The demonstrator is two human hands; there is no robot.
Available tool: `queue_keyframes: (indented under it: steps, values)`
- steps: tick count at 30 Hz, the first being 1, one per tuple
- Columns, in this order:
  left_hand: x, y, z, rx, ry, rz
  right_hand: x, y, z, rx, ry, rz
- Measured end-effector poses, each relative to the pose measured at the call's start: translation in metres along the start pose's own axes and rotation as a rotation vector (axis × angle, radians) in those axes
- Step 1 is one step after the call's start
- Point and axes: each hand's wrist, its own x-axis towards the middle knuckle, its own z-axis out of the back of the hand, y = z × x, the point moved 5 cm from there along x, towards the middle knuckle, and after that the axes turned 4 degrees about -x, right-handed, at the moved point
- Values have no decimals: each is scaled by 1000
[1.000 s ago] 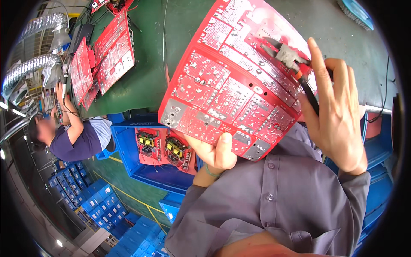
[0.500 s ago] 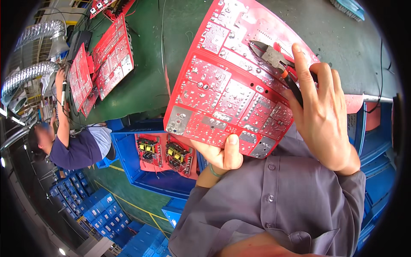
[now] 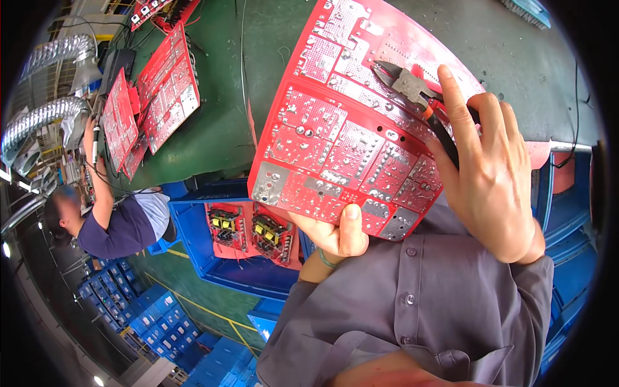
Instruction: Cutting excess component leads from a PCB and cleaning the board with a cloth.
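Note:
A large red circuit board [image 3: 332,135] with silvery solder patches is tilted up in front of me. My left hand [image 3: 338,235] grips its lower edge, thumb on the soldered face and the other fingers hidden behind. My right hand [image 3: 487,168] is closed round diagonal cutters [image 3: 412,87] with dark handles and an orange collar. The index finger stretches forward along the tool. The cutters' jaws are parted a little and lie over the board's upper right part; whether they touch it I cannot tell.
Left of me, a blue bin [image 3: 193,242] holds two red boards with yellow parts [image 3: 274,235]. More red boards [image 3: 171,90] stand tilted on the green table [image 3: 222,116], near another person [image 3: 122,216]. A blue brush [image 3: 525,13] lies at the far right; blue bins [image 3: 567,226] stand at right.
Hardly anything differs. The board and both hands keep their places, with the cutters over the same part; the view has shifted very slightly.

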Motion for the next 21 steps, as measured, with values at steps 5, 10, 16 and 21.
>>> queue_keyframes:
  steps: [5, 10, 16, 21]
  values:
    - [1, -1, -1, -4, 1, 13, 1, 2, -4, -22, -38, 9]
    - [2, 0, 0, 33, -8, 59, 3, 1, -4, -39, -35, -6]
    - [4, -3, -1, 82, 4, 103, 4, -3, -4, 4, -43, -14]
    - [5, -2, -3, 89, -21, 130, 6, -12, -3, 245, 6, 29]
